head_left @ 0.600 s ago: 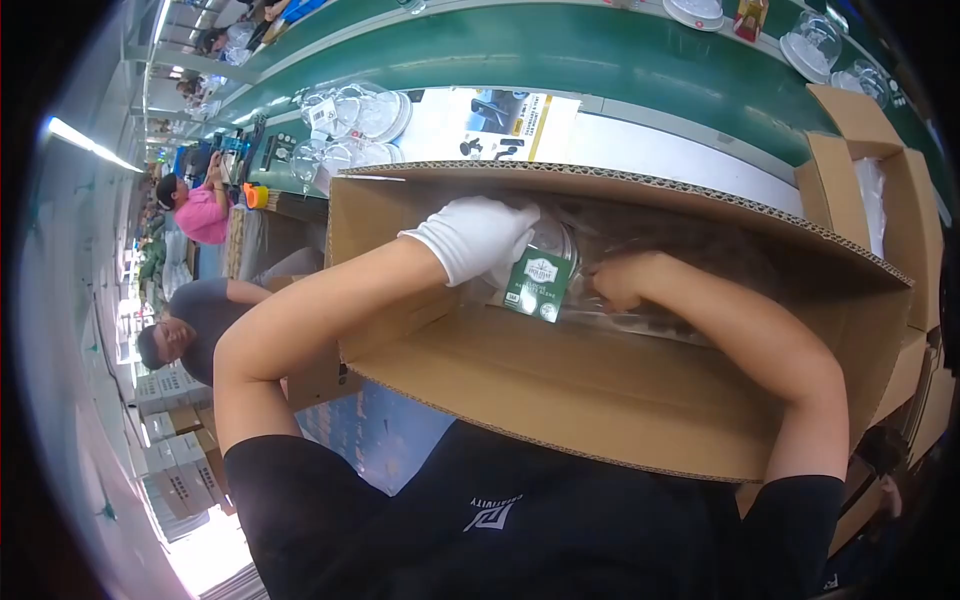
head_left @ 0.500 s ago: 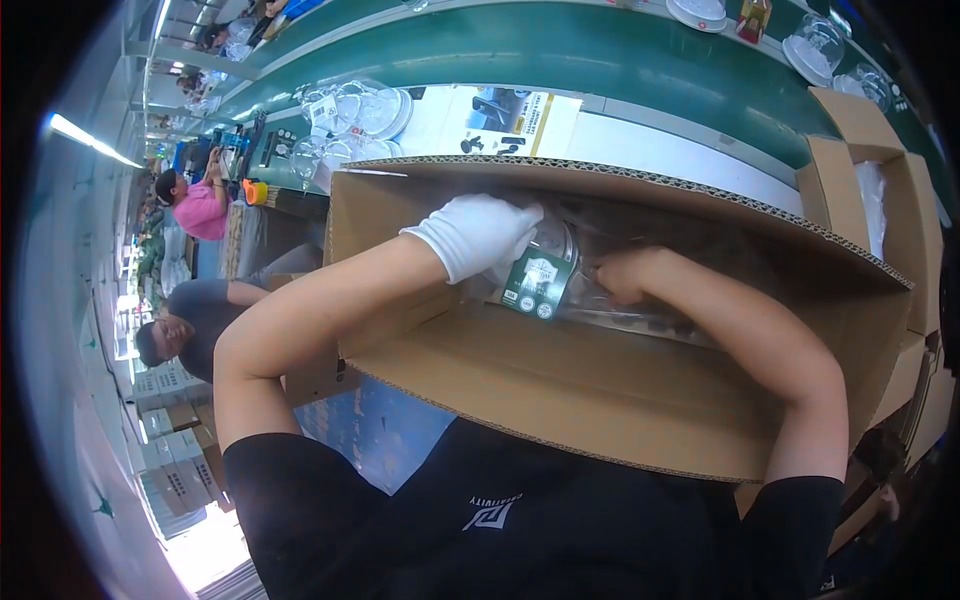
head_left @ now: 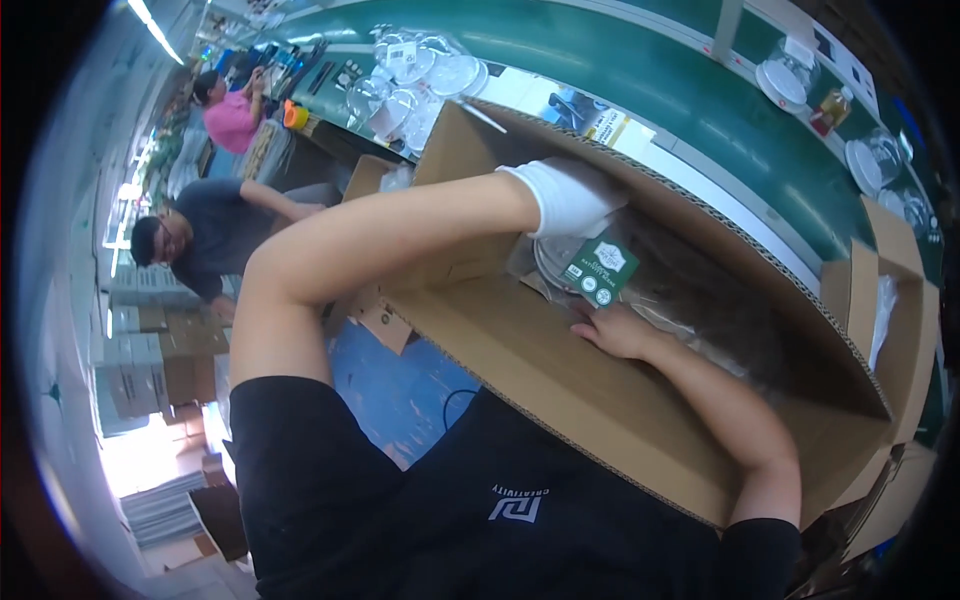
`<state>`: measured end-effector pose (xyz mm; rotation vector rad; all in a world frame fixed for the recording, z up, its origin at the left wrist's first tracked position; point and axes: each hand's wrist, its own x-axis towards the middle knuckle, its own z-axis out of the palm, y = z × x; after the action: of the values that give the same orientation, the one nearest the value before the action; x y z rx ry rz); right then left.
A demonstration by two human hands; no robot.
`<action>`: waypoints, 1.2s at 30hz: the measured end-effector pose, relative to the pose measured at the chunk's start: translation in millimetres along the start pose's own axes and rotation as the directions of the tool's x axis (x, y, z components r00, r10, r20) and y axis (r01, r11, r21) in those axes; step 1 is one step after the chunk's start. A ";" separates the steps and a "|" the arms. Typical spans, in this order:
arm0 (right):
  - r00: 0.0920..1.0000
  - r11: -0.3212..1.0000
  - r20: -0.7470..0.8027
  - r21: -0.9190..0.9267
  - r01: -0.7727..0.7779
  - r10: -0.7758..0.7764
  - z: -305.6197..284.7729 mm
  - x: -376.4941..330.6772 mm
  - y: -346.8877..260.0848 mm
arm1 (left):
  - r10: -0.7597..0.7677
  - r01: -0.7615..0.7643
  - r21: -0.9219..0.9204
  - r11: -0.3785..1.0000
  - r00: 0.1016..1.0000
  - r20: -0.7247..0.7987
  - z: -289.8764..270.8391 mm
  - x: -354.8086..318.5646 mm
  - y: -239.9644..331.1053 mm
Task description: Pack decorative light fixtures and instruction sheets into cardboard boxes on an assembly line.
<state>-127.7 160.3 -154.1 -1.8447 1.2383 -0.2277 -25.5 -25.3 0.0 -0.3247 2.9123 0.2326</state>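
A big open cardboard box (head_left: 560,390) stands in front of me and both my arms reach into it. My left hand (head_left: 572,195), in a white glove, grips the top of a clear plastic-wrapped glass item with a green label (head_left: 598,270). Bare, my right hand (head_left: 615,330) lies just below the label, fingers against the wrap's lower edge. More clear wrapping (head_left: 700,300) lies deeper in the box, partly hidden by its wall.
A green conveyor belt (head_left: 690,90) runs behind the box with glass dishes (head_left: 415,75) and lids (head_left: 870,160) on it. Two people (head_left: 215,235) work at the left near stacked cartons (head_left: 140,360). A smaller open carton (head_left: 885,290) stands at the right.
My head has turned, so the box now slants across the view. The labelled item sits lower in the box, and my right hand has shifted from beside it to beneath it.
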 end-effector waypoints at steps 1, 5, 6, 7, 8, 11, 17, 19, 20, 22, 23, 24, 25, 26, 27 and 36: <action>1.000 1.000 0.013 -0.013 0.004 -0.004 0.3 1.8 -0.4 | -0.022 0.022 0.006 1.000 0.998 0.050 -3.0 -0.4 1.3; 0.990 0.985 0.133 0.169 0.016 -0.039 -21.6 2.2 -25.3 | -0.058 0.060 -0.018 0.998 0.994 0.089 -6.8 -7.1 2.3; 0.974 0.974 0.206 0.222 0.042 -0.089 -32.9 -2.9 -34.8 | -0.057 0.058 -0.015 0.998 0.996 0.064 -1.5 -7.6 -1.0; 0.974 0.975 0.210 0.217 0.038 -0.085 -40.8 -7.1 -39.4 | -0.051 0.051 -0.012 0.999 0.998 0.040 -0.5 -6.8 -1.6; 0.971 0.971 0.183 0.209 0.116 -0.155 -47.5 -10.5 -43.0 | -0.051 0.051 -0.016 0.999 0.998 0.034 0.1 -5.6 -2.5; 0.948 0.941 0.103 0.195 0.276 -0.300 -55.3 -15.5 -37.9 | -0.042 0.044 -0.017 0.999 0.996 0.084 -4.8 -0.4 -0.3; 0.935 0.953 0.188 0.092 0.288 -0.300 -72.5 -23.9 -51.7 | -0.043 0.043 0.000 0.999 0.996 0.079 -0.9 -0.8 -2.3; 0.982 0.974 -0.040 -0.142 0.177 -0.184 -49.9 -17.5 -48.0 | -0.038 0.038 0.001 0.999 0.997 0.071 2.5 3.9 -3.0; 0.986 0.981 -0.048 -0.120 0.152 -0.159 -42.0 -12.3 -50.5 | -0.039 0.039 0.002 0.999 0.997 0.063 4.0 6.2 -3.8; 0.981 0.980 -0.067 -0.102 0.172 -0.179 -45.3 -4.0 -74.1 | -0.056 0.056 0.000 0.998 0.995 0.080 2.4 7.0 -3.7; 0.981 0.979 -0.061 -0.103 0.177 -0.184 -39.9 -1.7 -73.9 | -0.069 0.069 -0.002 0.998 0.993 0.097 1.7 5.9 -2.8; 0.992 0.990 -0.054 -0.088 0.107 -0.112 -29.3 -0.1 -71.6 | -0.069 0.070 -0.003 0.998 0.993 0.098 3.3 5.7 -2.1; 0.998 0.997 -0.046 -0.073 0.034 -0.037 -19.7 2.9 -68.0 | -0.080 0.082 -0.018 0.996 0.993 0.088 4.8 6.3 -2.8; 0.998 0.997 -0.046 -0.072 0.033 -0.036 -11.2 5.5 -61.5 | -0.092 0.094 -0.033 0.995 0.993 0.077 6.3 6.7 -3.5; 0.997 0.998 -0.058 0.022 0.057 -0.056 -4.4 8.7 -51.8 | -0.095 0.097 -0.033 0.995 0.993 0.076 5.5 6.8 -3.7; 0.967 0.959 0.074 0.162 0.231 -0.245 -29.6 -1.8 -47.1 | -0.057 0.057 0.004 0.998 0.994 0.097 -3.0 2.1 -2.2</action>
<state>-114.6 150.8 -100.8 -1.8476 0.9077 -0.3539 -27.6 -28.4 2.1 -0.3843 2.8035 0.2309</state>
